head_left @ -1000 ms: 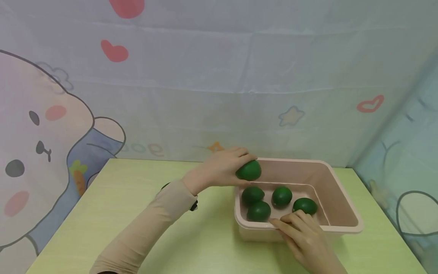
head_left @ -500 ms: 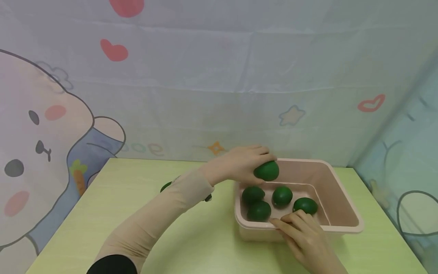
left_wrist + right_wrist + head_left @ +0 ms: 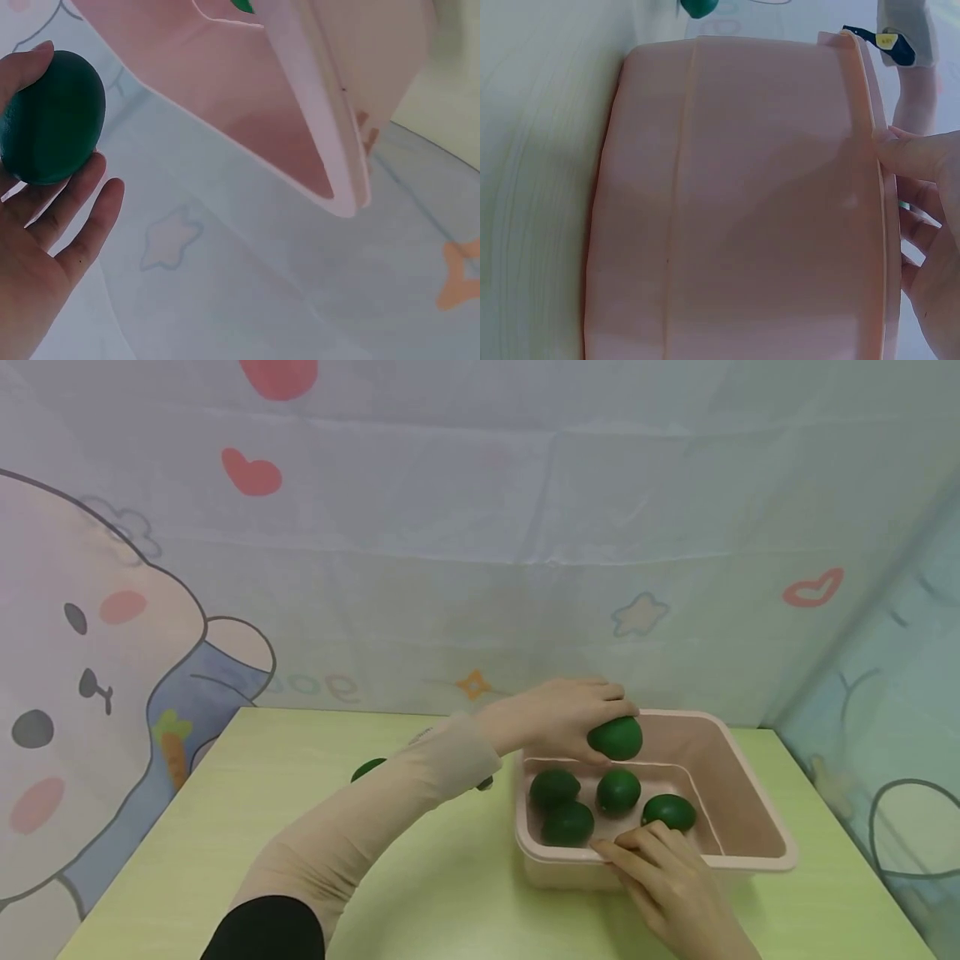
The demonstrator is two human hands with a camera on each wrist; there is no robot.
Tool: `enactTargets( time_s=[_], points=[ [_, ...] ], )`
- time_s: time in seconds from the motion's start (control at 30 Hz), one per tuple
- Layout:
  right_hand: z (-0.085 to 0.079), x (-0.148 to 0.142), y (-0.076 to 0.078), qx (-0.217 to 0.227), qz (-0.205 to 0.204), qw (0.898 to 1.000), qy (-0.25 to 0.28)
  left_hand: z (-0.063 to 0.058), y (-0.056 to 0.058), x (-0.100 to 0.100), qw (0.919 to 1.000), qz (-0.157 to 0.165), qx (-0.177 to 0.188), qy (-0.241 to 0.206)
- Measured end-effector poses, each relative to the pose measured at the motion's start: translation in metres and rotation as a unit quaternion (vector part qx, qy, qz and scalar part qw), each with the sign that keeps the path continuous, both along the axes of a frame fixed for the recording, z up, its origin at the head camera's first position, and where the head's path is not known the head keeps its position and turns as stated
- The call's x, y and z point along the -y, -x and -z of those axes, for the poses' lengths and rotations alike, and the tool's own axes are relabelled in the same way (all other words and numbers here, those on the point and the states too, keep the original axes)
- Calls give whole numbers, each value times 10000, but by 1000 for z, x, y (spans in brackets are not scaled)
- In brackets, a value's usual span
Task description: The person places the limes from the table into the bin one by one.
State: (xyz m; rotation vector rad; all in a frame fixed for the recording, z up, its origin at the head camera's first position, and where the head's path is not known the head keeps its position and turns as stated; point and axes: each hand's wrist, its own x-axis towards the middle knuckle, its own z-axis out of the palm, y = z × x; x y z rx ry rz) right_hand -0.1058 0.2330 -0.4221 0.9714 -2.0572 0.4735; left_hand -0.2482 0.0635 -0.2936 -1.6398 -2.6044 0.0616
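Note:
In the head view, my left hand [image 3: 558, 718] holds a smooth, dark green oval fruit [image 3: 617, 739] above the pink plastic basin [image 3: 716, 862]. Thumb and fingers are curled around this fruit [image 3: 56, 120] in the left wrist view. Inside the basin lie several similar green fruits [image 3: 567, 823], mostly toward its left side. My right hand [image 3: 675, 889] grips the near rim. From the right wrist view, its thumb presses the outer side of the rim and the other fingers reach over to the inside.
Another green fruit [image 3: 367, 767] lies on the light green table [image 3: 435, 893], partly hidden behind the left forearm. A printed cloth [image 3: 420, 527] hangs behind the table's back edge.
My left hand has moved right with the green fruit, from the basin's left rim to over its middle. The right hand stays on the near rim.

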Motion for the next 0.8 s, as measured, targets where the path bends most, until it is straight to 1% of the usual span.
enactTargets(
  time_s=[0.13, 0.27, 0.37, 0.5, 0.57, 0.67, 0.8],
  points=[
    [0, 1, 0, -23, -44, 10000, 38, 1, 0, -6, 9997, 204, -3, -92],
    [0, 0, 0, 24, 9, 10000, 2, 2, -2, -14, 9994, 252, 174, -171],
    [0, -1, -1, 64, 51, 10000, -23, 3, -2, -22, 9994, 298, 140, -53],
    [1, -2, -2, 110, 78, 9999, -63, 7, -1, -34, 9991, 404, -37, 118],
    [1, -2, -3, 155, 81, 9998, -74, 8, -1, -40, 9988, 447, -71, 174],
    [1, -2, -3, 177, 85, 9998, -79, 10, -1, -47, 9986, 473, -65, 240],
    [1, -2, -2, 160, 79, 9998, -78, 11, -2, -54, 9987, 434, 58, 272]
  ],
)
